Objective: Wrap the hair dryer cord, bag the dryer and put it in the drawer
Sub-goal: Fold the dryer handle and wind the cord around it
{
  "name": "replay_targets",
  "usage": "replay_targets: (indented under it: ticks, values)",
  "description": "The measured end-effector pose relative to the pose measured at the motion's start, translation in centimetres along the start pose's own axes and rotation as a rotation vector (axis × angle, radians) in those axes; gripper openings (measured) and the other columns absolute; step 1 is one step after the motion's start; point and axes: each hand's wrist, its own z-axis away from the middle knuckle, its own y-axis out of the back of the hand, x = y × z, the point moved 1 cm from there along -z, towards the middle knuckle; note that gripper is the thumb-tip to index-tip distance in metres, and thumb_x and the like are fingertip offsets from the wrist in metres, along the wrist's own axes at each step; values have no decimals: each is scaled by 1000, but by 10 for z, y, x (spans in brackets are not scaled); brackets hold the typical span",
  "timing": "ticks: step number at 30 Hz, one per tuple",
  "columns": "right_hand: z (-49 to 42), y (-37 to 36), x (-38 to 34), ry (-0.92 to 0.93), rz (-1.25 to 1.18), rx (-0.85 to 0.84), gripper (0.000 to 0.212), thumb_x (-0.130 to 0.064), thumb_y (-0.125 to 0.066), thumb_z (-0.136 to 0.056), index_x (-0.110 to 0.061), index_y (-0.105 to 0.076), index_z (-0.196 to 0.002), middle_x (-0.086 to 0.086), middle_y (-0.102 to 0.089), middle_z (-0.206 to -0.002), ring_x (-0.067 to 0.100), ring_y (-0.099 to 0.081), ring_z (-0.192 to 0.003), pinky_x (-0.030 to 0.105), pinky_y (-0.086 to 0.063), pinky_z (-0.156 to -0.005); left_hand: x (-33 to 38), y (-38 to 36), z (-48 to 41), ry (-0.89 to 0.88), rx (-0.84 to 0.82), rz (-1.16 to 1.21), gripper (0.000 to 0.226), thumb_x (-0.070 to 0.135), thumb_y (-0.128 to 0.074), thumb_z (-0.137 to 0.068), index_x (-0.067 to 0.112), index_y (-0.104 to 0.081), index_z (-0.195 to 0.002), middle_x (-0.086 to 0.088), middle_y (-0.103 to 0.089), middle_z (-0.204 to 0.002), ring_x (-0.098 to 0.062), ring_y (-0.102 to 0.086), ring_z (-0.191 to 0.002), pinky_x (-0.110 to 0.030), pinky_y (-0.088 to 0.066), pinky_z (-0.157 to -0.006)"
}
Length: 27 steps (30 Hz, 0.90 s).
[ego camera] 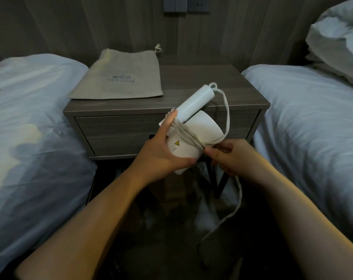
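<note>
A white folding hair dryer [199, 128] is held in the air in front of the nightstand, handle pointing up and away. My left hand [161, 152] grips its body from the left, thumb on the lower end. Several turns of the white cord [226, 110] lie around the body; one loop arcs from the handle tip down to my right hand [230, 156], which pinches the cord beside the dryer. The loose cord tail hangs from that hand toward the floor. A beige drawstring bag [121, 77] lies flat on the nightstand's left side. The drawer [115, 134] below is closed.
The grey wooden nightstand [212, 85] stands between two beds with white bedding, the left bed [30, 122] and the right bed [313, 128]. A pillow [339, 37] sits on the right bed. Wall switches and a socket [186, 5] are above.
</note>
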Motion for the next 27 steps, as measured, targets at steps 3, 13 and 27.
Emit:
replay_targets:
  ticks: [3, 13, 27]
  values:
    - [1, 7, -2, -22, 137, -47, 11, -23, -59, -88, -25, -68, -83, -6, -59, -54, 0, -47, -35, 14, -38, -39, 2, 4, 1, -42, 39, -83, 111, 31, -81, -65, 57, -3, -140, 5, -38, -148, -6, -48, -111, -7, -44, -73]
    - [9, -7, -12, 18, 357, -49, 30, -28, -53, -91, -21, -66, -64, -5, -57, -40, 4, -51, -38, 15, -43, -47, 6, 6, 3, -132, 220, -511, 108, 47, -75, -67, 45, 1, -143, -4, -52, -129, -19, -54, -111, -42, -49, -88]
    - [16, -6, -7, 98, 946, -249, 21, -29, -50, -87, -19, -48, -68, 1, -47, -78, 20, -50, -75, 27, -38, -68, -8, -18, 6, -436, 203, -1009, 98, 47, -72, -61, 31, -24, -145, -13, -62, -91, -29, -60, -78, -34, -43, -66]
